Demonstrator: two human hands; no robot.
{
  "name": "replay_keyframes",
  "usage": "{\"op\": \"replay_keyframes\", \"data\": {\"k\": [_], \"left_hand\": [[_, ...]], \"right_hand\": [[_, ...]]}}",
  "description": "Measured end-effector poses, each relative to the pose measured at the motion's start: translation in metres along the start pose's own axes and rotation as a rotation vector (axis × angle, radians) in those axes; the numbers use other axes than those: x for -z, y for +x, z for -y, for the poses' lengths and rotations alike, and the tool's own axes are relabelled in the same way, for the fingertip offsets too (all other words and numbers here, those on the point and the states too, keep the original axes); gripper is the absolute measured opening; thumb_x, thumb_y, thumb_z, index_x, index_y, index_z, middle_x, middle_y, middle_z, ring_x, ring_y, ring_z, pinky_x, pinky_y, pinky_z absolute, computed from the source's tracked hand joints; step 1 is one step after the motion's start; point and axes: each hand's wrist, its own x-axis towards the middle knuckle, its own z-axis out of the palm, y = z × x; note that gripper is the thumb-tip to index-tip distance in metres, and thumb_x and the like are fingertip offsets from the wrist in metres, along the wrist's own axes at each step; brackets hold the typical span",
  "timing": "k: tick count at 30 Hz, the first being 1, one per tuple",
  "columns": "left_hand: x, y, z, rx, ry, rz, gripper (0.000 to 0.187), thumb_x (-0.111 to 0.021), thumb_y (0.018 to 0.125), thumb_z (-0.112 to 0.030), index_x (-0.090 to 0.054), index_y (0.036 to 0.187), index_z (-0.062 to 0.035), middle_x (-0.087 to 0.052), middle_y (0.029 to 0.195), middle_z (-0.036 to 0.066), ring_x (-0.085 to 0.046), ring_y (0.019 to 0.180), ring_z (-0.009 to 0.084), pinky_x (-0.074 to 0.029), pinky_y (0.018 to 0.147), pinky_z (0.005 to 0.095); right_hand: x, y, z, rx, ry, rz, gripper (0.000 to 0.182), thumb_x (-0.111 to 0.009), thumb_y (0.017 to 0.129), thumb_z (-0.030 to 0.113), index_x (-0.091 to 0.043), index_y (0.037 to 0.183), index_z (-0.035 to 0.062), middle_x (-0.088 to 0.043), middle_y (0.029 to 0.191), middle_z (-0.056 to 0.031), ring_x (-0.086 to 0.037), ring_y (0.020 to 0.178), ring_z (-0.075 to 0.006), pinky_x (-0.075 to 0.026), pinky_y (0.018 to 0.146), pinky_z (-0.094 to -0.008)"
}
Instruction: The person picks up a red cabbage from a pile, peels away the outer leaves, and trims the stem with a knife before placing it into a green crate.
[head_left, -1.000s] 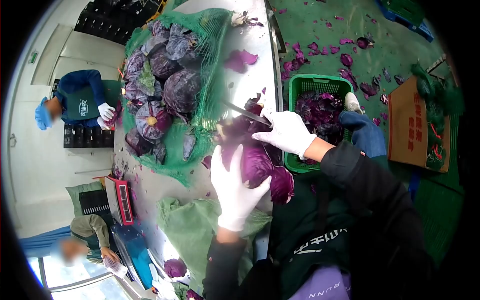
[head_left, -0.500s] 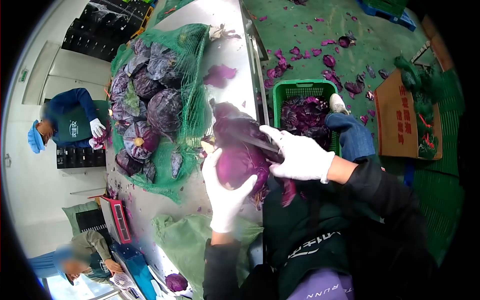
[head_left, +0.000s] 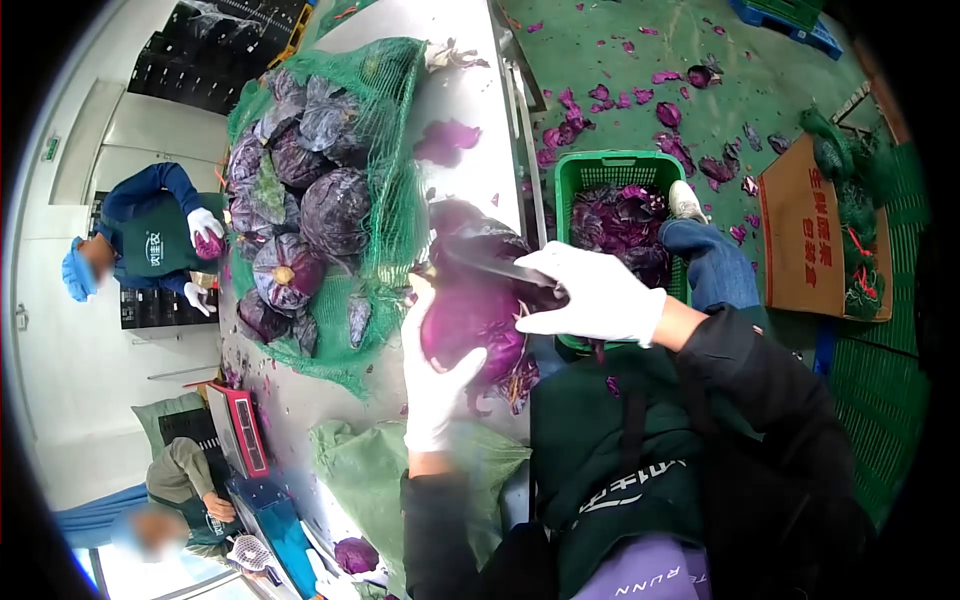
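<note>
My left hand (head_left: 432,385), in a white glove, grips a peeled purple cabbage (head_left: 468,328) from its left and near side. In my gloved right hand (head_left: 605,300) is a knife (head_left: 490,262), its blade pointing left across the top of the cabbage. Blur hides whether the blade touches it. Just beyond the blade, dark purple cabbage leaves or another head lie on the metal table (head_left: 385,20). Shredded trimmings (head_left: 520,385) sit at the table edge beside the cabbage.
A green net (head_left: 395,130) of several cabbages lies on the table. Below the edge, a green basket (head_left: 565,215) holds leaves. A cardboard box (head_left: 805,235) stands right; leaves litter the floor. A green sack (head_left: 370,460) and red scale (head_left: 238,430) are nearby. Two co-workers (head_left: 150,235) are across the table.
The knife has shifted left over the cabbage. A purple leaf piece hanging below my right hand has dropped away. The upper co-worker's hands have moved apart, one holding a cabbage.
</note>
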Motion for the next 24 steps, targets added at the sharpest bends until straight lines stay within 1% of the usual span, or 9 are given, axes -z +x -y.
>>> {"op": "replay_keyframes", "data": {"k": [5, 6, 11, 13, 14, 17, 21, 22, 24], "left_hand": [[0.004, 0.002, 0.0, -0.015, 0.047, 0.036, 0.092, -0.086, 0.07, -0.007, -0.038, 0.148, -0.0066, -0.042, 0.146, 0.013, -0.042, 0.137, 0.0266, -0.036, 0.115, 0.0437], [0.004, 0.002, 0.004, -0.044, 0.077, 0.029, 0.091, -0.087, 0.069, -0.008, -0.04, 0.147, -0.0065, -0.044, 0.144, 0.013, -0.043, 0.136, 0.027, -0.038, 0.113, 0.0437], [-0.003, 0.004, 0.003, -0.17, 0.313, -0.003, 0.088, -0.089, 0.067, -0.017, -0.045, 0.143, -0.0068, -0.046, 0.141, 0.015, -0.045, 0.133, 0.0294, -0.039, 0.111, 0.0448], [0.003, 0.006, 0.005, -0.265, 0.393, 0.049, 0.09, -0.089, 0.066, -0.021, -0.045, 0.143, -0.0071, -0.046, 0.14, 0.015, -0.045, 0.133, 0.0303, -0.038, 0.112, 0.0459], [0.002, 0.005, 0.006, -0.231, 0.291, 0.075, 0.096, -0.087, 0.067, -0.019, -0.039, 0.148, -0.0026, -0.04, 0.152, 0.015, -0.038, 0.141, 0.0284, -0.025, 0.12, 0.0417], [0.013, -0.005, 0.021, -0.206, 0.225, 0.067, 0.099, -0.088, 0.065, -0.025, -0.039, 0.148, -0.0026, -0.042, 0.15, 0.015, -0.038, 0.141, 0.0287, -0.025, 0.12, 0.042], [0.015, -0.023, 0.028, -0.21, 0.288, -0.022, 0.099, -0.087, 0.067, -0.028, -0.038, 0.149, -0.0029, -0.04, 0.15, 0.014, -0.037, 0.14, 0.0275, -0.025, 0.12, 0.0413], [0.015, -0.026, 0.037, -0.2, 0.186, -0.087, 0.099, -0.086, 0.068, -0.028, -0.036, 0.15, -0.0034, -0.039, 0.151, 0.013, -0.037, 0.141, 0.0273, -0.025, 0.12, 0.0414], [0.008, -0.037, 0.055, -0.153, -0.029, -0.221, 0.098, -0.084, 0.07, -0.026, -0.033, 0.151, -0.0043, -0.036, 0.153, 0.012, -0.036, 0.141, 0.0268, -0.025, 0.119, 0.0415]], "right_hand": [[-0.017, 0.004, 0.0, 0.079, -0.102, 0.03, 0.039, -0.065, 0.085, 0.043, -0.061, 0.099, 0.0065, -0.065, 0.091, -0.0142, -0.065, 0.084, -0.0341, -0.053, 0.073, -0.0438], [-0.022, 0.003, 0.007, 0.014, -0.178, 0.015, 0.033, -0.067, 0.084, 0.033, -0.064, 0.102, 0.0062, -0.064, 0.074, -0.0129, -0.066, 0.071, -0.0331, -0.053, 0.068, -0.0407], [-0.023, 0.009, -0.006, -0.016, -0.194, -0.151, 0.024, -0.068, 0.079, 0.024, -0.066, 0.091, 0.0039, -0.068, 0.076, -0.0177, -0.068, 0.071, -0.0346, -0.054, 0.068, -0.0421], [-0.024, 0.018, -0.03, -0.174, -0.029, -0.149, 0.027, -0.069, 0.079, 0.025, -0.068, 0.092, 0.0021, -0.067, 0.079, -0.0203, -0.068, 0.074, -0.0353, -0.053, 0.07, -0.0419], [-0.027, 0.015, -0.034, -0.207, 0.074, -0.12, 0.028, -0.063, 0.081, 0.033, -0.068, 0.087, 0.0063, -0.067, 0.084, -0.0193, -0.065, 0.08, -0.0395, -0.052, 0.071, -0.0454], [-0.043, 0.031, -0.058, -0.161, 0.006, -0.202, 0.032, -0.069, 0.078, 0.028, -0.069, 0.096, 0.0011, -0.067, 0.081, -0.0213, -0.066, 0.075, -0.0365, -0.052, 0.071, -0.042], [-0.037, 0.047, -0.081, -0.283, -0.038, -0.316, 0.032, -0.068, 0.081, 0.026, -0.069, 0.102, 0.0014, -0.067, 0.083, -0.0203, -0.066, 0.076, -0.034, -0.052, 0.071, -0.0395], [-0.029, 0.043, -0.076, -0.256, 0.044, -0.443, 0.034, -0.07, 0.085, 0.024, -0.067, 0.11, 0.0023, -0.068, 0.085, -0.0173, -0.065, 0.073, -0.0305, -0.051, 0.07, -0.037], [-0.016, 0.021, -0.049, -0.307, 0.148, -0.45, 0.042, -0.072, 0.086, 0.027, -0.063, 0.12, 0.0046, -0.066, 0.081, -0.0102, -0.064, 0.072, -0.0195, -0.051, 0.068, -0.0318]]}}
